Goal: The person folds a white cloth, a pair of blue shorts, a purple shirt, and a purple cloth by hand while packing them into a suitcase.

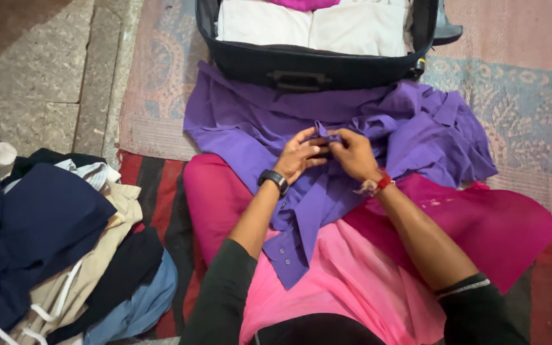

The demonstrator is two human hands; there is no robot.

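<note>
Both the left hand (pixel 298 155) and the right hand (pixel 351 153) pinched the button edge of the purple shirt (pixel 257 128), spread across the lap near the black suitcase (pixel 314 67). It looked light, soft and floppy, best held by its seams.

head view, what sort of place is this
Probably a room in a home, with the person sitting on the floor: a patterned rug lies over stone flooring, an open suitcase holds folded clothes, and both hands work a purple shirt.

Home floor w/ rugs (pixel 519 83), open suitcase (pixel 317 67), clothes pile (pixel 59 249).
</note>
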